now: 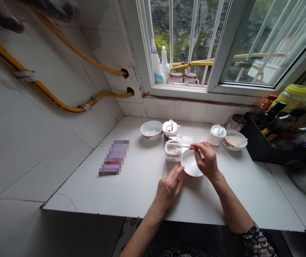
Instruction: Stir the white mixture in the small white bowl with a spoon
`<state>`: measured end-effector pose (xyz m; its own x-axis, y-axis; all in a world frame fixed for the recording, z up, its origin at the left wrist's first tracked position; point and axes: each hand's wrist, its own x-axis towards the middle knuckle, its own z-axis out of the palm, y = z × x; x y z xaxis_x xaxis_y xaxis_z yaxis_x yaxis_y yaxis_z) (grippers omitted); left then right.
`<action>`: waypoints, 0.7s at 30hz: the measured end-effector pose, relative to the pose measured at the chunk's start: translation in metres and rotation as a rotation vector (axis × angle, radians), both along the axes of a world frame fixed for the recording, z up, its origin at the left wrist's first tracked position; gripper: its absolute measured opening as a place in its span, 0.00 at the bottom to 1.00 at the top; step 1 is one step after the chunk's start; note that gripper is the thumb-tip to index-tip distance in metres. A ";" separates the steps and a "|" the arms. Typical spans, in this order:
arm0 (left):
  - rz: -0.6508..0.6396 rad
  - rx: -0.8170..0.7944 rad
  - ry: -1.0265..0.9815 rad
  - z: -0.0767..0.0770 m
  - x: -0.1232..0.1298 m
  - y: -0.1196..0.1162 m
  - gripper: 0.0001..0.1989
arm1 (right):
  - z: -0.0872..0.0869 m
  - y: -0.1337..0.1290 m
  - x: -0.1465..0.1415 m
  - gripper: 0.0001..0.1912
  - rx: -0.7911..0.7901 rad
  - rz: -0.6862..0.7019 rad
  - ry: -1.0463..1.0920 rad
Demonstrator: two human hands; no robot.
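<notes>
My right hand (pixel 206 160) pinches the handle of a small spoon (pixel 185 146). The spoon's far end is at the mouth of a squat clear jar (pixel 173 156) with a pale rim, which has whitish contents. Just right of the jar stands a white bowl (pixel 190 165) with a reddish rim; its inside looks white, and I cannot make out what is in it. My right hand hangs above the bowl and hides part of it. Fingers and thumb of my left hand (pixel 169 186) hold the bowl's near left edge.
Behind the jar stand a lidded jar (pixel 169 127) and a flowered bowl (pixel 151 130). Toward the right are another clear jar (pixel 217 134), a bowl of white powder (pixel 234 140) and a black rack (pixel 262 142) of bottles. A blurred purple packet (pixel 115 159) lies left.
</notes>
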<state>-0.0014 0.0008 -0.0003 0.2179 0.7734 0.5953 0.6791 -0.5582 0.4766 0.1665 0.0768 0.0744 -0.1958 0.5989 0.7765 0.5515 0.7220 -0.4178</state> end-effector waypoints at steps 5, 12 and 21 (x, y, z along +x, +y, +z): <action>0.006 -0.001 -0.006 0.002 0.000 0.000 0.20 | 0.002 -0.001 0.021 0.08 -0.281 -0.156 0.239; 0.015 -0.011 0.001 0.002 -0.001 -0.001 0.21 | 0.006 -0.002 0.027 0.09 -0.157 -0.132 -0.049; 0.025 -0.022 0.006 0.001 -0.001 -0.001 0.21 | 0.000 -0.004 0.016 0.08 -0.331 -0.069 -0.061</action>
